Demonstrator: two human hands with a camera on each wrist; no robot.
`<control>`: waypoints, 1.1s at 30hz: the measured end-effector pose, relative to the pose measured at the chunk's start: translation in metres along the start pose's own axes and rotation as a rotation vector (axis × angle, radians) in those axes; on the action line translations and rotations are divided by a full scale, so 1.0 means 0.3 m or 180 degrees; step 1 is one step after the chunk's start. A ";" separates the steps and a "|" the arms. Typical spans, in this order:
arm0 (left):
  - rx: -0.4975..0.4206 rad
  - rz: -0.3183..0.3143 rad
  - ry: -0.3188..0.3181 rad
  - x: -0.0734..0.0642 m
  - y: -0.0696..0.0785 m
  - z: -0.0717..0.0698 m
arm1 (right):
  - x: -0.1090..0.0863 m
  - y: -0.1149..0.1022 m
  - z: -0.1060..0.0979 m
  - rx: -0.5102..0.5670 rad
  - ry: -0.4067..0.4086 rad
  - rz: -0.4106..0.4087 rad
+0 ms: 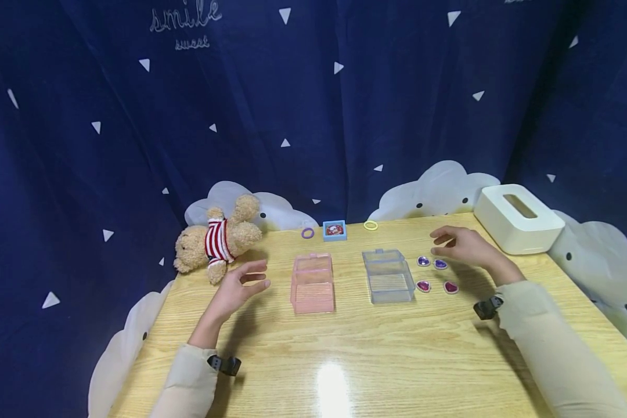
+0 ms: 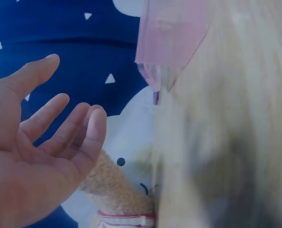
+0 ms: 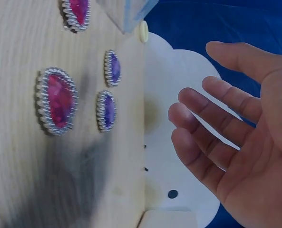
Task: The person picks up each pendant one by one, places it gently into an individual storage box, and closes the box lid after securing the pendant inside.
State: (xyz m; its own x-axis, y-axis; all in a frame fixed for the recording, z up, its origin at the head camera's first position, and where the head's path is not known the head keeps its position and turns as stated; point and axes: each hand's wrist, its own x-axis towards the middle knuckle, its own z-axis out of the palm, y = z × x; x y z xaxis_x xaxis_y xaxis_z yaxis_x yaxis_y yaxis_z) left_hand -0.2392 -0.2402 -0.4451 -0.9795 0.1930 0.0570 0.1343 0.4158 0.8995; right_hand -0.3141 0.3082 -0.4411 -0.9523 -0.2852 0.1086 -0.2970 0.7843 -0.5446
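My left hand [image 1: 236, 292] hovers over the table between a teddy bear [image 1: 222, 239] and a pink clear box [image 1: 313, 284], its fingers loosely bent around nothing. The pink box has its lid folded back. A grey-blue clear box [image 1: 389, 277], lid also back, stands to its right. Beside that box lie two purple gems [image 1: 423, 261] and two red gems [image 3: 60, 101], each with a silvery beaded rim. Above and right of the gems, my right hand [image 1: 465, 247] is held in the air with relaxed fingers and nothing in its grasp.
Along the table's back edge are a purple ring [image 1: 307, 233], a small blue-framed box [image 1: 335, 230] and a yellow ring [image 1: 370, 225]. A white tissue box [image 1: 519, 219] stands at the back right. A dark blue curtain [image 1: 313, 116] hangs behind the wooden table [image 1: 271, 360].
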 end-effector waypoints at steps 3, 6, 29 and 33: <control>-0.0093 -0.0028 0.0013 0.000 -0.010 0.015 | 0.008 0.019 0.021 0.0034 -0.0025 0.0028; -0.0173 -0.0064 0.0022 0.001 -0.018 0.031 | 0.017 0.032 0.043 0.0022 -0.0066 0.0096; -0.0309 -0.0168 -0.0026 0.027 -0.058 0.161 | 0.062 0.081 0.155 0.0126 -0.0299 0.0376; -0.0386 -0.0213 -0.0055 0.027 -0.064 0.180 | 0.066 0.075 0.159 0.0130 -0.0355 0.0483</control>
State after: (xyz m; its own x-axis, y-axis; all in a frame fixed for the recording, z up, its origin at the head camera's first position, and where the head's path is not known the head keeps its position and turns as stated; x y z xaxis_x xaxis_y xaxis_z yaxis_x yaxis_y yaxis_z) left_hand -0.2417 -0.1987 -0.4853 -0.9828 0.1842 -0.0114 0.0486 0.3181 0.9468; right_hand -0.3364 0.2939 -0.4907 -0.9716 -0.2264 -0.0691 -0.1453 0.8007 -0.5812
